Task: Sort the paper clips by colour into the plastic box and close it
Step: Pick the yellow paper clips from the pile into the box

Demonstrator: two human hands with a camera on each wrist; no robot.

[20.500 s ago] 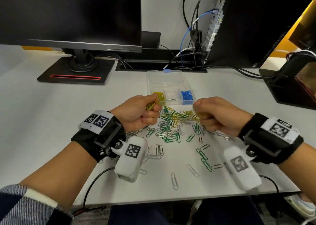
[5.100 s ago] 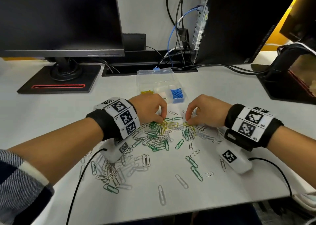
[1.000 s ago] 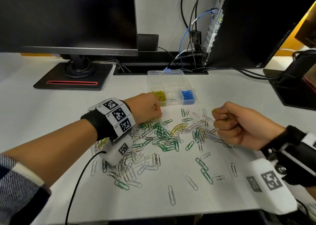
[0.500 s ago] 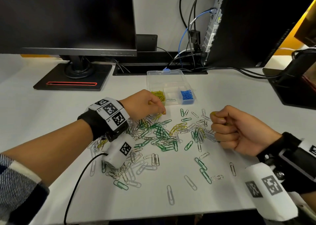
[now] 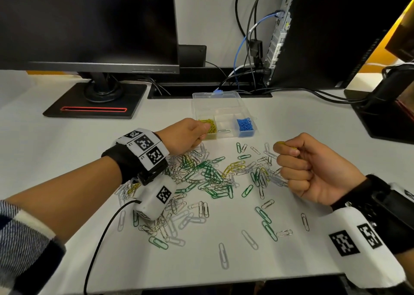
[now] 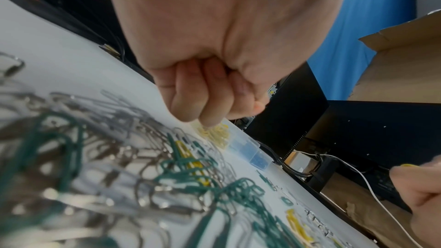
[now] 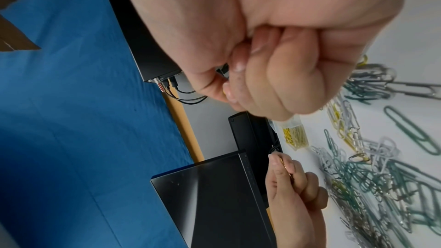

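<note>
A clear plastic box [image 5: 224,106] stands open at the back of the desk, with yellow clips [image 5: 210,125] in its left compartment and blue clips [image 5: 245,124] in its right one. My left hand [image 5: 202,130] hovers at the box's front left corner, fingers curled, pinching a yellow paper clip [image 7: 285,166] beside the yellow compartment. To the right of the pile my right hand [image 5: 282,147] is a closed fist around yellow clips, a yellow tip [image 5: 280,142] sticking out at the thumb. Mixed green, silver and yellow clips [image 5: 212,176] lie heaped between the hands.
Loose silver and green clips [image 5: 264,218] are scattered toward the desk's front edge. A monitor stand [image 5: 96,102] sits at the back left, and a computer case [image 5: 313,36] with cables at the back right. A black device [image 5: 380,115] is at the far right.
My left hand has lifted off the pile and moved forward to the box's yellow compartment. The right fist has stayed closed and barely shifted.
</note>
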